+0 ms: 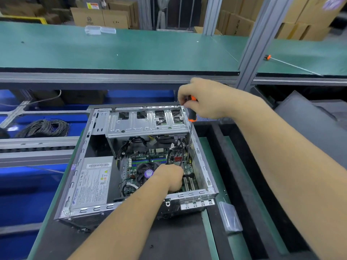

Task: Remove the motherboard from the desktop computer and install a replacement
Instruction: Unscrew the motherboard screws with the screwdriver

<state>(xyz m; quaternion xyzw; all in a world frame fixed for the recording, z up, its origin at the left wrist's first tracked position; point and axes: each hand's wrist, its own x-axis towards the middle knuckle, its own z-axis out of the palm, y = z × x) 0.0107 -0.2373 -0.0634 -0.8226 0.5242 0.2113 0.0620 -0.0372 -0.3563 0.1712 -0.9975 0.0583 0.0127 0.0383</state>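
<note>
An open desktop case (82, 166) lies on its side on the bench. Inside it sits the green motherboard (159, 158) with blue memory slots, a round fan (145, 172) and black cables. My left hand (170, 177) is down inside the case on the board beside the fan; its fingers are curled under and I cannot see what they touch. My right hand (204, 99) grips the black and orange handle of a long screwdriver (191, 115). The shaft runs straight down along the case's right wall to the board's right edge.
A silver drive cage (148, 121) spans the far half of the case and a power supply (93, 182) fills its left. A clear plastic bag (230, 218) lies at the right. A second screwdriver (289, 64) rests on the green shelf above. Coiled cable (44, 127) lies left.
</note>
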